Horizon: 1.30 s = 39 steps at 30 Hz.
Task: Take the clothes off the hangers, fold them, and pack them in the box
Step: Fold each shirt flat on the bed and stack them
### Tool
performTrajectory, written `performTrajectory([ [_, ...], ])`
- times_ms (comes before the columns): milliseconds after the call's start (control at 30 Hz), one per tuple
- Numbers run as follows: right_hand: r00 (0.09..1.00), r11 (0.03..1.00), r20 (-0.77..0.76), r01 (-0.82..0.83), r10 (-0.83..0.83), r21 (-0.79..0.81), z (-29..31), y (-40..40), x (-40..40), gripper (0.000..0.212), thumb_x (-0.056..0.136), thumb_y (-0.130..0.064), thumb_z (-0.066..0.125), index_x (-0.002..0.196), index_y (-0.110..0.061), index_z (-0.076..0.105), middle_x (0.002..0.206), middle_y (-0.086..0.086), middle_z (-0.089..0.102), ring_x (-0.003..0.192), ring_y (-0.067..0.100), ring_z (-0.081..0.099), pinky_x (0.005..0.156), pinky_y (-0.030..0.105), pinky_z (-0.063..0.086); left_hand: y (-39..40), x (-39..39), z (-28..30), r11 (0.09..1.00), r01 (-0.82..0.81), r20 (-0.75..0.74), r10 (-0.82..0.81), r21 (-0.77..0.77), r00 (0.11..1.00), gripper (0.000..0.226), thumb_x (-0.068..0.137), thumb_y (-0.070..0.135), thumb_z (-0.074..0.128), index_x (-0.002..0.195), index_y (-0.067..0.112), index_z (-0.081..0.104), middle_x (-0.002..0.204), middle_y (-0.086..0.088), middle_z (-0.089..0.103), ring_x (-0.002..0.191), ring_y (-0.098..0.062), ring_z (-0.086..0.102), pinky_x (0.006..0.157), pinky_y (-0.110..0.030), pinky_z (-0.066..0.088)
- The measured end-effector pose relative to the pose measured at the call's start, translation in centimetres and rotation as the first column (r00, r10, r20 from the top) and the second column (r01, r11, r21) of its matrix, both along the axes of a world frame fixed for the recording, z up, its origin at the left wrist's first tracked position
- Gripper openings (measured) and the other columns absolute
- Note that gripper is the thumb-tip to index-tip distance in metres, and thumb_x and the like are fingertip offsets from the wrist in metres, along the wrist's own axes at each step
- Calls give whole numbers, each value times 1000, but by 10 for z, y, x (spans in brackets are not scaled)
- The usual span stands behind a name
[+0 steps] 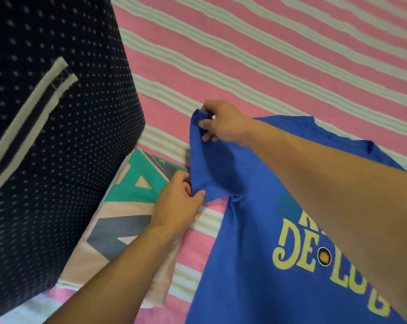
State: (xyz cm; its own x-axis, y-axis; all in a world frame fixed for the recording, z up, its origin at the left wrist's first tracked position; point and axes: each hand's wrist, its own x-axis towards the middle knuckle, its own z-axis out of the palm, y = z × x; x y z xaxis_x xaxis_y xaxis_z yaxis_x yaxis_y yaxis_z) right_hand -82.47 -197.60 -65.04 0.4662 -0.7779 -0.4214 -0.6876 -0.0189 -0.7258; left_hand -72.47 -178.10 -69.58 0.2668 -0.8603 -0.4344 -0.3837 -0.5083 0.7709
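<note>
A: What is lying in the middle of things?

B: A blue T-shirt [251, 242] with yellow lettering is lying print-up on the striped bedsheet [268, 54], toward the near right corner of what shows of the bed. Its sleeve is being lifted off the sheet at the shirt's left side.

A: Who is lifting it?

B: Both hands are. The right hand [223, 122] is reaching across the shirt and pinching the far end of the sleeve hem, thumb on the near side of the cloth and fingers curling behind it. The left hand [179, 202] is pinching the near end of the same hem, thumb pressing on the blue fabric, the other fingers tucking under it. The sleeve is hanging stretched between the two grips, raised above the sheet.

A: And the rest of the shirt?

B: It is resting flat, the collar pointing toward the right edge, partly hidden under the right forearm.

A: What is sitting beside it?

B: Just left of the shirt, a folded peach garment [127, 220] with green and grey shapes is lying on the sheet, under the left wrist. Beyond that, along the left edge, a dark navy dotted fabric box [57, 136] with two pale straps is standing upright, touching the peach garment's far side.
</note>
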Motion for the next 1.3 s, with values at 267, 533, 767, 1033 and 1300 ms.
performTrajectory([
  [267, 867, 937, 357, 332, -349, 110, 57, 11, -120, 37, 86, 16, 46, 87, -14, 68, 86, 4, 66, 80, 16, 65, 71, 30, 57, -3, -79, 83, 974, 164, 327, -105, -159, 939, 14, 91, 29, 56, 81, 20, 51, 82, 3, 62, 80, -26, 54, 63, -40, 36],
  [533, 691, 660, -107, 717, -715, 223, -22, 69, -266, 42, 92, 16, 37, 81, -13, 66, 125, 8, 62, 114, 22, 62, 82, 36, 57, 25, -158, 27, 854, 516, 578, -388, -68, 718, 18, 83, 28, 70, 92, 16, 61, 91, -7, 57, 85, -32, 55, 65, -39, 39],
  [767, 847, 876, -221, 469, -483, -114, -23, 28, -227, 38, 94, -2, 46, 128, -17, 57, 124, -3, 54, 106, 19, 52, 84, 33, 46, 25, -89, -15, 921, 383, 477, -308, -66, 823, 44, 84, 21, 74, 123, 12, 57, 116, -10, 58, 109, -34, 56, 90, -46, 49],
  [1033, 918, 961, -318, 175, -237, -213, -23, -54, -129, 32, 97, -27, 57, 114, -1, 67, 113, 20, 68, 104, 36, 65, 83, 43, 56, 11, -104, -39, 948, 219, 413, -108, -231, 904, 13, 89, 31, 64, 89, 27, 52, 89, 3, 60, 86, -28, 58, 75, -44, 46],
  [1300, 893, 913, -208, 364, -398, -184, -50, -71, -100, 15, 88, -4, 61, 84, -14, 71, 99, 9, 74, 96, 27, 70, 89, 44, 59, 21, -97, -50, 908, 233, 529, -15, -348, 848, 35, 98, 31, 46, 73, 12, 60, 77, -5, 50, 61, -32, 53, 57, -42, 48],
])
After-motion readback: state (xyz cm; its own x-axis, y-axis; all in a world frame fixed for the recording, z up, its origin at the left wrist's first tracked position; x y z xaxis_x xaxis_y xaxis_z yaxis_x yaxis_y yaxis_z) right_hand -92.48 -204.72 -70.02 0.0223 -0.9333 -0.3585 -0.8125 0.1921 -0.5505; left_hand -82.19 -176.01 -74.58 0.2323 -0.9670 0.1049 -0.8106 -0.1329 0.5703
